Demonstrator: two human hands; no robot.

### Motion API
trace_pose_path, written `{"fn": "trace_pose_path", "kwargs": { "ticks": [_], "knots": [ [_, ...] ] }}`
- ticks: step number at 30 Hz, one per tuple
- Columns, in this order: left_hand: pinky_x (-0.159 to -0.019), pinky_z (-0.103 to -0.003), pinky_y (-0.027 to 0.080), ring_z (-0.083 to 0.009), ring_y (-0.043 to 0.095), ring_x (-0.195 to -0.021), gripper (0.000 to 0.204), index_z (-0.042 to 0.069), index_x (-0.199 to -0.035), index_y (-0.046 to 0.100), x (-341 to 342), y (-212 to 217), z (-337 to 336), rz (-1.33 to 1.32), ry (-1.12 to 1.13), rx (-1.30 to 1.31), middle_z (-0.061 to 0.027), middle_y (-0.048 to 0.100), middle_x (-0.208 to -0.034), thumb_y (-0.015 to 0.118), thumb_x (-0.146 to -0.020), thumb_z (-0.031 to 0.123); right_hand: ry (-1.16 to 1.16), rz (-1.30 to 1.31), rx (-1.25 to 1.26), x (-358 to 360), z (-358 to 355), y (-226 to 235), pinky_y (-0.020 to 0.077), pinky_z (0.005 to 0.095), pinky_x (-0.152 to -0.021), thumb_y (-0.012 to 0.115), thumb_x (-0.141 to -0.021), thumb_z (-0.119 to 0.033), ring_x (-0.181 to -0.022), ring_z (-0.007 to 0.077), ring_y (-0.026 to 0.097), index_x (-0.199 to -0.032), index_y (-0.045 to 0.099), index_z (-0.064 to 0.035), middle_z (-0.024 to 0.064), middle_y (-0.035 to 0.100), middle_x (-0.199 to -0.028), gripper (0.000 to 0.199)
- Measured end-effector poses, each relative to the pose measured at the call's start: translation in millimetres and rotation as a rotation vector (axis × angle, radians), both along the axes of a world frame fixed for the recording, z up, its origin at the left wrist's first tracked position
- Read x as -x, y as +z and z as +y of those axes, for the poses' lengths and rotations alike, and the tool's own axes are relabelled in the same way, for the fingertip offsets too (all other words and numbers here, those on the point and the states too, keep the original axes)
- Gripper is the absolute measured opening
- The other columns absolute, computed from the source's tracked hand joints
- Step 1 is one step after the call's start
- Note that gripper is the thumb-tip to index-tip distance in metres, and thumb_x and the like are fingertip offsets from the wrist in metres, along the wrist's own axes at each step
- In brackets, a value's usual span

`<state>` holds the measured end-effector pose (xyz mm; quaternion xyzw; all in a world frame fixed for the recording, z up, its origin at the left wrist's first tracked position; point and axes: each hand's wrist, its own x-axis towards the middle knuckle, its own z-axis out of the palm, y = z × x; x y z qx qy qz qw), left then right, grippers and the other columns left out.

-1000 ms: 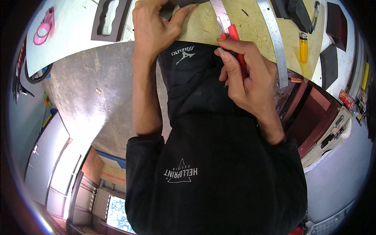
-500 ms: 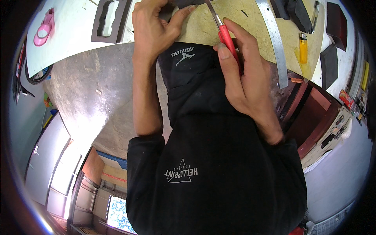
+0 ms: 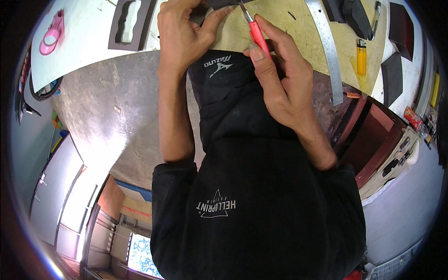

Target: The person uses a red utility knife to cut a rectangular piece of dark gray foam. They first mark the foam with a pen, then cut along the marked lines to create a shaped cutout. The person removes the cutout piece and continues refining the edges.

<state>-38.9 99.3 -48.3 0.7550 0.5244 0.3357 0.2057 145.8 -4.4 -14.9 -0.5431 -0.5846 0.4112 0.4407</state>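
Note:
In my right hand [image 3: 290,88] is a red-handled craft knife [image 3: 257,35], its thin metal blade pointing up and away from me. The fingers close around the handle, with the thumb on its near side. The blade's tip meets the edge of a dark foam-like piece [image 3: 233,3] at the top of the picture. My left hand [image 3: 184,35] grips that piece, thumb stretched along its near edge. The picture's top edge cuts off the left fingertips and most of the piece. Under both hands lies a yellowish cutting board [image 3: 275,11].
Right of my hands, a steel ruler [image 3: 326,51] lies across the board, beside a yellow lighter [image 3: 361,58]. Dark foam blocks [image 3: 392,79] sit farther right. Leftward on the white table [image 3: 88,44] are a cut-out dark frame [image 3: 145,25] and a pink tape dispenser [image 3: 52,35].
My right hand has shifted left with the craft knife, bringing the blade closer to my left thumb. The left hand has hardly moved.

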Motion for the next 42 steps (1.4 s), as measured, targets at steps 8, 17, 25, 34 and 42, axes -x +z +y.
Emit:
{"fn": "trace_pose_path", "kwargs": {
  "ticks": [8,17,25,34,42],
  "knots": [
    [-0.05,-0.03,0.041,-0.0134,0.055,-0.051,0.028,-0.002,-0.077,0.076,-0.7,0.4,-0.5,-0.024,0.014,0.02,-0.0104,0.067,-0.061,0.089,-0.08,0.023,0.004,-0.005,0.041,-2.4,-0.6,2.6,0.0526,0.0223,-0.079,0.059,-0.107,-0.015,-0.101,0.0122,0.067,-0.149,0.051,-0.0003,0.0105,0.069,-0.115,0.045],
    [-0.05,-0.029,0.04,-0.0126,0.053,-0.053,0.025,-0.001,-0.081,0.077,1.2,-2.2,1.0,-0.055,-0.022,-0.017,-0.0083,0.067,-0.064,0.089,-0.08,0.02,-0.025,-0.026,0.026,1.9,5.9,5.0,0.0499,0.021,-0.071,0.06,-0.107,-0.015,-0.09,0.0076,0.064,-0.148,0.053,-0.0013,0.0083,0.07,-0.11,0.044],
    [-0.06,-0.029,0.05,-0.0156,0.067,-0.063,0.019,0.002,-0.087,0.079,0.1,0.7,1.9,-0.03,-0.038,-0.008,-0.0107,0.075,-0.076,0.088,-0.08,0.017,-0.081,-0.069,-0.151,6.3,24.3,3.8,0.0574,0.0368,-0.076,0.063,-0.101,-0.014,-0.087,0.0333,0.076,-0.132,0.062,0.0045,0.0243,0.073,-0.105,0.036],
    [-0.062,-0.032,0.052,-0.0189,0.07,-0.066,0.023,0.001,-0.087,0.079,-2.9,-1.7,2.1,-0.101,-0.011,0.004,-0.0122,0.076,-0.078,0.09,-0.079,0.02,-0.059,-0.038,0.116,1.6,-1.8,12.7,0.0415,0.0189,-0.059,0.06,-0.107,-0.019,-0.067,0.0026,0.049,-0.147,0.055,-0.0038,0.0042,0.071,-0.096,0.043],
    [-0.056,-0.033,0.043,-0.0172,0.056,-0.058,0.023,0.001,-0.084,0.078,2.6,-6.8,4.6,-0.067,-0.067,-0.078,-0.0091,0.069,-0.069,0.09,-0.079,0.021,-0.067,-0.017,0.058,3.5,14.4,16.9,0.0564,0.0349,-0.07,0.063,-0.101,-0.012,-0.081,0.0295,0.075,-0.131,0.062,0.0045,0.0244,0.074,-0.102,0.035]
  ]
}}
